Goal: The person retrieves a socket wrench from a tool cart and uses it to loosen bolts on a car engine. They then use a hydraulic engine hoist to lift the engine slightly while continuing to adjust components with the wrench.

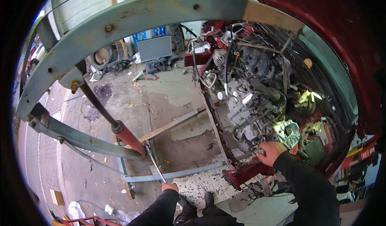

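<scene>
My left hand (pixel 169 187) is wrapped around the lower end of a metal jack handle (pixel 157 165). The handle's other end meets the foot of a red hydraulic ram (pixel 131 138) on a grey engine hoist (pixel 161 16). On the right, my right hand (pixel 271 151) is closed at the near side of a car engine (pixel 245 105), just above a red piece of the car's front frame (pixel 251 173). Whatever its fingers grip is too small or hidden to name. The hoist's boom arches over the scene toward the engine.
A raised red hood (pixel 341 16) hangs over the engine bay at right. The hoist's legs (pixel 177 177) lie low across the floor. Farther back, a radiator (pixel 155 49), a tire (pixel 101 57) and scattered tools (pixel 144 78) rest on the stained floor. A wooden block (pixel 57 197) sits lower left.
</scene>
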